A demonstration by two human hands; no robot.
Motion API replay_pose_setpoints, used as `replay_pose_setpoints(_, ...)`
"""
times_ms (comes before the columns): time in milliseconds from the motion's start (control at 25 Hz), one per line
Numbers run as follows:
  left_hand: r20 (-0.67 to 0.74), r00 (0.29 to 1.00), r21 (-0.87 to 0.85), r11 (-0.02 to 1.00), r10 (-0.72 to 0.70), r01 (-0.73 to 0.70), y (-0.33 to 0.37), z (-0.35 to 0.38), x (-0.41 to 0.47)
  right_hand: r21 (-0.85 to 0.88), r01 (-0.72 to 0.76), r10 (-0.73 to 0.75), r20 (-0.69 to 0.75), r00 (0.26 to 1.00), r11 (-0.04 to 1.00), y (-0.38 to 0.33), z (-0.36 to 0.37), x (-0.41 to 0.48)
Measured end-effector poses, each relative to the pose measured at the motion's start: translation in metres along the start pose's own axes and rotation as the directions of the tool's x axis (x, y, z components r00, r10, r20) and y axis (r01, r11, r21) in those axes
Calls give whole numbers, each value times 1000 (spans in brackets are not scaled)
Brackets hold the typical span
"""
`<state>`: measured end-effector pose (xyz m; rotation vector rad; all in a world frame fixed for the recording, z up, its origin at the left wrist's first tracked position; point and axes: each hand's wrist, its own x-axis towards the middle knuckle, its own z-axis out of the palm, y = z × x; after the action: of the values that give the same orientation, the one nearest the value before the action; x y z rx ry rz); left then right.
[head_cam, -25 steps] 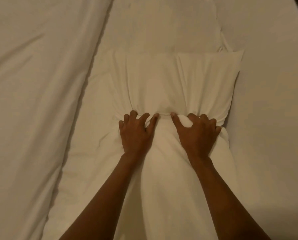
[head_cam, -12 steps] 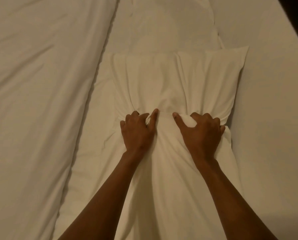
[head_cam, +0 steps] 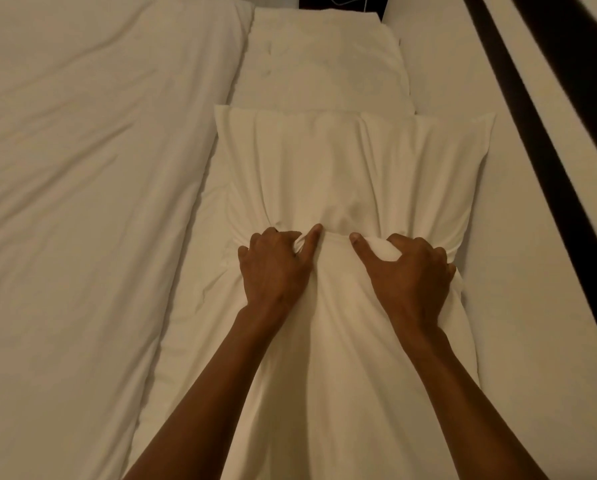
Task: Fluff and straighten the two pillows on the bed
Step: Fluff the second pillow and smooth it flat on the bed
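Note:
A white pillow [head_cam: 342, 168] lies lengthwise in front of me on the bed, its middle pinched into folds. My left hand [head_cam: 273, 268] grips a bunch of its fabric at the left of the waist. My right hand [head_cam: 408, 271] clutches a bigger wad of the same pillow at the right. Both forearms rest over the pillow's near half. A second white pillow [head_cam: 325, 60] lies flat beyond the first one, against the head of the bed, touched by neither hand.
A rumpled white duvet [head_cam: 82, 202] covers the left side of the bed. Bare white sheet [head_cam: 532, 306] lies to the right of the pillows. A dark strip [head_cam: 532, 133] runs diagonally at the far right. A dark panel [head_cam: 342, 3] shows at the top edge.
Both hands have squeezed tighter on the pillow's middle, gathering more fabric. The view has tilted up, so the far pillow and the dark strip at the right now show.

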<state>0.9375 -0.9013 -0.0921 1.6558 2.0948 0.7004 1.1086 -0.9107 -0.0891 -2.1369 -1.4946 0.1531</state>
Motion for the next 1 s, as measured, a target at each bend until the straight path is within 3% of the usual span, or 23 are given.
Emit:
replay_pose_setpoints(200,153,986,85,995,-64,52,-43,45,-13,-52,-58,64,142,988,997,26,45,-25)
replay_pose_setpoints(280,186,982,152,988,-37,9,-62,68,-19,-92,-51,65,163,984,994,40,67,-34)
replay_pose_setpoints(560,-81,989,141,984,122,-110,-93,89,-46,-171,49,-46,23,999,984,65,83,-52)
replay_pose_setpoints(760,-59,994,125,989,91,-83,-103,84,-55,-144,49,-51,-13,999,988,76,80,-64)
replay_pose_setpoints(1000,33,995,89,992,89,-92,-115,80,-79,-189,84,-74,61,995,978,91,75,-81)
